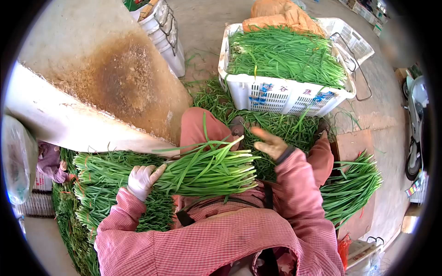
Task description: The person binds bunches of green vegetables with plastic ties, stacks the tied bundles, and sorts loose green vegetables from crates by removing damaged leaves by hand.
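Your left hand (146,179) gripped one bunch (212,170); your right hand (270,145), fingers spread, held nothing near its pale ends. Red-tied bundles (99,177) piled at left, too overlapped to count, looked done; one crate (276,99) of greens (285,57) seemed still to do. Another bundle (352,186) lay at right.

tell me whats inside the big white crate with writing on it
The crate is heaped with long green stalks, some pale at the ends. An orange sack hides part of its far side. Whatever lies below the top layer or under the sack is covered.
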Motion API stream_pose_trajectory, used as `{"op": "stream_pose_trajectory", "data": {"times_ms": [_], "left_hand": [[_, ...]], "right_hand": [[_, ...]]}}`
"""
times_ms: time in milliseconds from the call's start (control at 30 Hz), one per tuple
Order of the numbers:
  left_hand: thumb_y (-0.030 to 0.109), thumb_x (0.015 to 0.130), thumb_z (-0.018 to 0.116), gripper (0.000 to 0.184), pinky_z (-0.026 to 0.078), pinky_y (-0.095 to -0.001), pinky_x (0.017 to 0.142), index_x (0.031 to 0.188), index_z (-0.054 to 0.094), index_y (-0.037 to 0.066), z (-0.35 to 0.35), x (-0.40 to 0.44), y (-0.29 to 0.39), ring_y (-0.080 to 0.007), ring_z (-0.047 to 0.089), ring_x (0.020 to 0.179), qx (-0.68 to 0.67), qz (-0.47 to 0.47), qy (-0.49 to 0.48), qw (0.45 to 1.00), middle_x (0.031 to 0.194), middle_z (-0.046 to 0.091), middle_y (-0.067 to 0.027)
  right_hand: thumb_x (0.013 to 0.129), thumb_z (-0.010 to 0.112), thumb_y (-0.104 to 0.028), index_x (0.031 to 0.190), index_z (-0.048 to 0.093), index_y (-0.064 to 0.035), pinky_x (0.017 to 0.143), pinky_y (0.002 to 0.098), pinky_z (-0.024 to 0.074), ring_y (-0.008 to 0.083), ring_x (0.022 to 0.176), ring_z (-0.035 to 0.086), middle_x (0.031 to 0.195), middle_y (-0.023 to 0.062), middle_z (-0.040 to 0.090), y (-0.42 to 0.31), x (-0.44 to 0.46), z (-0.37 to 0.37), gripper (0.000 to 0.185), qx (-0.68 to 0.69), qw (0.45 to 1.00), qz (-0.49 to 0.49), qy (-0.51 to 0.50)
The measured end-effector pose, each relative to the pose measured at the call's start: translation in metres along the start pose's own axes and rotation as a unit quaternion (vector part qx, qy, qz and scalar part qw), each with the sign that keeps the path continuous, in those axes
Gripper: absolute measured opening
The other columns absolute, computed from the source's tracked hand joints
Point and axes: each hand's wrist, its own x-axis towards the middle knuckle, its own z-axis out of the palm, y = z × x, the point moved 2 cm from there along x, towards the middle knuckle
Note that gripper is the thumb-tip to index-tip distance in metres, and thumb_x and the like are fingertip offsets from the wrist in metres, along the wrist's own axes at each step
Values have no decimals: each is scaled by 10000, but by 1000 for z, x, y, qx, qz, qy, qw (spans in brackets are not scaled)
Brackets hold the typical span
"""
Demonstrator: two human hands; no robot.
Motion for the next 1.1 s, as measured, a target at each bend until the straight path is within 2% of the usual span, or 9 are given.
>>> {"op": "stream_pose_trajectory", "data": {"times_ms": [233, 433, 600, 667, 767, 833, 933, 1033, 1100], "left_hand": [[4, 528, 561, 651, 413, -332, 560, 1167, 474, 97, 0, -5, -1, -209, 538, 649, -2, -6, -7, 1000, 816, 555, -55], [-3, 494, 593, 701, 411, -338, 547, 1177, 459, 85, 6, 0, -1, -223, 539, 628, -30, -15, -18, 999, 788, 550, -57], [8, 602, 525, 602, 394, -309, 524, 1187, 463, 139, 13, -3, -3, -173, 502, 564, -27, -14, 19, 999, 726, 510, -16], [22, 613, 523, 582, 396, -306, 528, 1178, 471, 147, 7, 1, -1, -168, 502, 568, -15, -10, 24, 1000, 726, 510, -12], [40, 620, 526, 565, 397, -307, 534, 1172, 476, 153, 6, 10, -2, -164, 503, 574, -12, 7, 26, 1000, 726, 510, -10], [44, 623, 525, 561, 397, -308, 537, 1172, 475, 153, 4, 13, -2, -162, 504, 580, 8, 22, 22, 999, 720, 506, -11], [0, 548, 564, 607, 407, -325, 562, 1140, 483, 105, -4, 16, -3, -199, 533, 631, 0, 27, -13, 1000, 770, 553, -36], [13, 522, 585, 650, 403, -333, 548, 1156, 475, 110, -3, 14, -8, -210, 533, 611, -19, 23, -25, 999, 765, 556, -42], [-13, 515, 603, 679, 432, -345, 582, 1171, 463, 94, -4, 12, -11, -241, 562, 646, -92, -20, -106, 990, 785, 582, -67]], "right_hand": [[876, 479, -240, 933, 585, 15, 832, 362, 445, 251, 901, 584, 931, 148, 611, -40, 22, 44, 282, 323, 925, -187, -77], [895, 421, -283, 754, 629, -49, 614, 263, 478, 143, 622, 569, 712, 89, 621, -26, -12, -49, 344, 84, 920, -137, 357], [886, 451, -311, 887, 570, -57, 581, 286, 484, 158, 584, 553, 771, 92, 598, 51, -100, -224, 280, 6, 636, -163, 754], [889, 455, -269, 876, 561, -63, 557, 264, 482, 149, 553, 536, 740, 77, 583, 7, -125, -228, 232, 94, 625, -234, 739], [857, 486, -140, 960, 521, -31, 547, 201, 472, 116, 543, 511, 771, 53, 541, -63, -73, -145, 154, 266, 859, -171, 402], [752, 621, -86, 1217, 392, -34, 682, 225, 486, 139, 919, 550, 1132, 97, 501, -116, -39, -60, 521, -16, 979, -140, 145], [622, 733, -113, 1216, 458, -134, 897, 334, 413, 245, 1184, 383, 1267, 129, 419, -112, 16, 32, 655, -204, 940, -274, -4], [715, 651, -302, 1174, 495, -144, 896, 310, 383, 262, 1050, 498, 1130, 110, 536, -75, 44, 65, 509, -197, 942, -124, -240], [757, 626, -227, 1072, 568, -96, 772, 311, 464, 250, 889, 581, 956, 112, 613, -75, 46, 58, 346, -387, 893, -147, -175]]}}
